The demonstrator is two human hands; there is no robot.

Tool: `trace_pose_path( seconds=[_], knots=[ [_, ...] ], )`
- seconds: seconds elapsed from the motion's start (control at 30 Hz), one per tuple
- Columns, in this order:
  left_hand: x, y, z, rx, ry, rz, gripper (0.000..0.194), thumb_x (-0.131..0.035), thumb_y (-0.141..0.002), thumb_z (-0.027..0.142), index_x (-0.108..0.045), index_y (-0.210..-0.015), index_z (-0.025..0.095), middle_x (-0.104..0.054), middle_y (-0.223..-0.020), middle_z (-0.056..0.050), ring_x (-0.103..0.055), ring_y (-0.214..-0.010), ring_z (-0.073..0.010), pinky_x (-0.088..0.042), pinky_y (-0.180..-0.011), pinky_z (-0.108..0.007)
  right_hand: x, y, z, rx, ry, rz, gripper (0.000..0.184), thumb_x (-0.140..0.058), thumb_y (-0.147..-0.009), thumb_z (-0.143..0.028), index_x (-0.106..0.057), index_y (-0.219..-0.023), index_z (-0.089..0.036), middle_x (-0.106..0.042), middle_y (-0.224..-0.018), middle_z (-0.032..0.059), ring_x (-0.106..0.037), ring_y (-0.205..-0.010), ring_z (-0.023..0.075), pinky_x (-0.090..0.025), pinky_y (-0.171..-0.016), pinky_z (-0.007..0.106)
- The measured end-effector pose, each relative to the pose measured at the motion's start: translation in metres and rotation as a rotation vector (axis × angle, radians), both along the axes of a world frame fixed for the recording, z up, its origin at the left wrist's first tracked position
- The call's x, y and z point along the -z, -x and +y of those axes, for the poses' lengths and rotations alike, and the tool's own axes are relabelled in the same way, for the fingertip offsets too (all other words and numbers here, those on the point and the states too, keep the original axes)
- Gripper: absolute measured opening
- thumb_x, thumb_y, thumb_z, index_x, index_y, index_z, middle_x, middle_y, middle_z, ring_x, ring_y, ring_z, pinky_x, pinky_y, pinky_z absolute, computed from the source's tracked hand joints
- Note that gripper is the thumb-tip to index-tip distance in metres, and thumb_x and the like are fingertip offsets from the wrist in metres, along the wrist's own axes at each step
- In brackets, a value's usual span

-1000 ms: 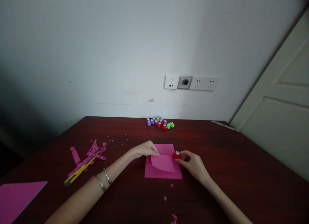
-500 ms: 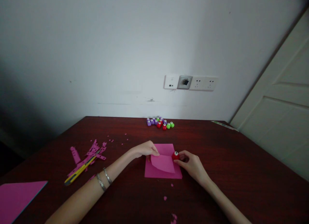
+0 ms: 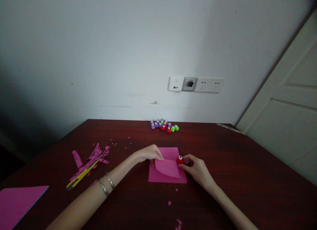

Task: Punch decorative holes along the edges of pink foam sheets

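Note:
A pink sheet of paper [image 3: 167, 180] lies in the middle of the dark red table, with a smaller pink flap [image 3: 168, 166] raised over it; whether they are one folded piece I cannot tell. My left hand [image 3: 150, 153] pinches the left edge of the flap between thumb and fingers. At the right edge of the flap, my right hand [image 3: 195, 167] grips a small red craft paper punch [image 3: 180, 160] with a white top. The underside of the punch is hidden.
Several purple, green and red punches [image 3: 163, 126] stand near the wall. Left of my arm, a yellow utility knife [image 3: 83, 175] rests on punched pink strips [image 3: 78, 159]. More pink paper [image 3: 19, 203] lies at the near left corner. Pink scraps [image 3: 169, 203] dot the table.

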State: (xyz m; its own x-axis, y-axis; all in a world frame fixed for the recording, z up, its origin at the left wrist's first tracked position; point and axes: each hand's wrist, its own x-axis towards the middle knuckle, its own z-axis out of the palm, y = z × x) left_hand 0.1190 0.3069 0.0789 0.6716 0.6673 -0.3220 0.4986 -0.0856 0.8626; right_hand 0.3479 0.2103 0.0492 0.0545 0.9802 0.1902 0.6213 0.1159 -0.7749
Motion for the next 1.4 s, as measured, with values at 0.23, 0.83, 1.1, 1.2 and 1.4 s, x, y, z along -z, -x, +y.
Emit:
trace_pose_path(
  seconds=[0.23,0.83,1.1,1.2,1.4],
  knots=[
    [0.001,-0.002,-0.001,0.003,0.018,-0.023,0.024,-0.064,-0.061,0.031,-0.071,-0.074,0.012,-0.065,-0.062,-0.004,-0.054,-0.058,-0.0120,-0.042,-0.064,-0.027,0.000,0.001,0.000,-0.042,0.008,-0.005,0.019,-0.065,-0.066,-0.034,-0.065,-0.081,-0.022,-0.064,-0.072,0.0000,-0.057,-0.067,0.0159,-0.044,-0.062,0.025],
    [-0.010,-0.013,-0.025,0.093,-0.827,0.292,0.035,-0.064,-0.068,0.034,-0.061,-0.097,0.015,-0.054,-0.097,-0.009,-0.049,-0.090,-0.0218,-0.039,-0.079,-0.032,0.003,0.000,0.001,-0.078,-0.036,-0.075,0.021,-0.068,-0.064,-0.030,-0.070,-0.084,-0.024,-0.053,-0.069,-0.0007,-0.051,-0.065,0.0147,-0.042,-0.061,0.025],
    [-0.010,-0.015,-0.039,0.334,-0.787,0.279,0.042,-0.058,-0.074,0.050,-0.051,-0.098,0.017,-0.044,-0.100,-0.007,-0.043,-0.095,-0.0219,-0.037,-0.076,-0.030,0.002,-0.004,0.002,-0.095,0.012,-0.050,0.027,-0.067,-0.064,-0.032,-0.068,-0.090,-0.022,-0.058,-0.071,0.0000,-0.053,-0.066,0.0156,-0.042,-0.063,0.026],
    [-0.009,-0.013,-0.033,0.340,-0.797,0.225,0.043,-0.057,-0.073,0.052,-0.050,-0.099,0.019,-0.042,-0.102,-0.006,-0.040,-0.098,-0.0218,-0.036,-0.079,-0.030,0.003,-0.004,0.001,-0.094,0.032,-0.031,0.023,-0.066,-0.066,-0.031,-0.068,-0.086,-0.020,-0.060,-0.073,0.0013,-0.054,-0.067,0.0161,-0.042,-0.063,0.026],
    [-0.011,-0.007,-0.021,0.393,-0.781,0.225,0.055,-0.062,-0.064,0.058,-0.050,-0.102,0.020,-0.041,-0.104,-0.006,-0.038,-0.100,-0.0232,-0.036,-0.083,-0.033,0.004,-0.004,0.002,-0.106,0.032,-0.028,0.020,-0.066,-0.067,-0.030,-0.069,-0.084,-0.020,-0.062,-0.075,0.0020,-0.055,-0.069,0.0165,-0.042,-0.064,0.026]
  ],
)
